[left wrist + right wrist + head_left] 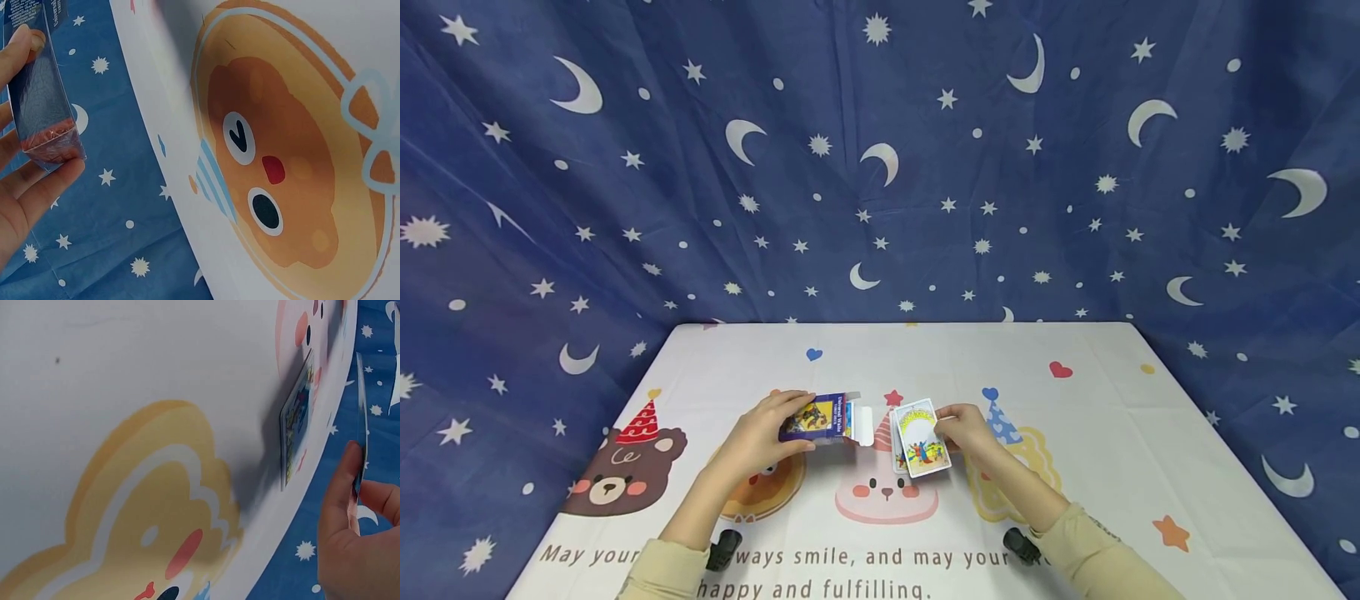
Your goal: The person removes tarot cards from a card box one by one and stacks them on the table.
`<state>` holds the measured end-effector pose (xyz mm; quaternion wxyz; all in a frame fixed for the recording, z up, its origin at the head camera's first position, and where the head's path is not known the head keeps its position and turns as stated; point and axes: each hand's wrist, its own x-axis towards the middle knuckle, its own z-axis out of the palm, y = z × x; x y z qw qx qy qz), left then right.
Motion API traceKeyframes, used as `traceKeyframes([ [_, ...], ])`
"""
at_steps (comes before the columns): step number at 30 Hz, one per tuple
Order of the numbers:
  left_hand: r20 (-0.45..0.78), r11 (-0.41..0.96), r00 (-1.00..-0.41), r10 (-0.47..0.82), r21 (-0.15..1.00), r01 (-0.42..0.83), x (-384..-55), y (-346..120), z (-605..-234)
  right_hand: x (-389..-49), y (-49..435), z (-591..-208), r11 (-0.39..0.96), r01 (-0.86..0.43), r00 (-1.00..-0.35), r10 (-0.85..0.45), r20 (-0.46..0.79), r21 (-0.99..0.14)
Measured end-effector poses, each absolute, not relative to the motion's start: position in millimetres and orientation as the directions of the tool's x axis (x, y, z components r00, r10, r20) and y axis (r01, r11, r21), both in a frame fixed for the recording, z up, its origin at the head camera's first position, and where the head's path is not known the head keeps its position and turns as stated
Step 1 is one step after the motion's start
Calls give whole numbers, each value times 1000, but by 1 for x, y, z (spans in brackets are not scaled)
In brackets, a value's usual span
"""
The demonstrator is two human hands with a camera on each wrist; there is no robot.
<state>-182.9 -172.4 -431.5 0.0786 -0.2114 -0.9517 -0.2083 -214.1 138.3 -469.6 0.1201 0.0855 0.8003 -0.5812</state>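
Note:
My left hand grips a dark blue and yellow tarot card box, its open end with a white flap pointing right. Inside that opening the edge of a card shows. In the left wrist view, thumb and fingers wrap the box in its clear film. My right hand pinches a tarot card by its right edge, picture side up. Seen edge-on in the right wrist view, the card stands between thumb and fingers. Below it, other cards lie on the table, mostly covered in the head view.
A white tablecloth printed with cartoon animals, hearts and lettering covers the table. Behind it hangs a blue curtain with moons and stars. Black wrist straps sit at both wrists.

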Motion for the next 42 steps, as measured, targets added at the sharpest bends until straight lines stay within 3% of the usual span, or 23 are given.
traceKeyframes([
  [12,249,822,-893,376,355,445,-185,-172,-432,-222,140,-469,195,351,-934,10,-356,-916],
  [24,234,828,-908,348,378,415,-180,-176,-438,-233,142,-481,311,322,-932,-63,-357,-894],
  [29,221,830,-911,347,380,408,-180,-176,-437,-234,141,-487,370,325,-934,-22,-358,-870],
  [42,221,837,-911,348,364,409,-182,-177,-434,-237,138,-494,376,366,-926,53,-375,-851],
])
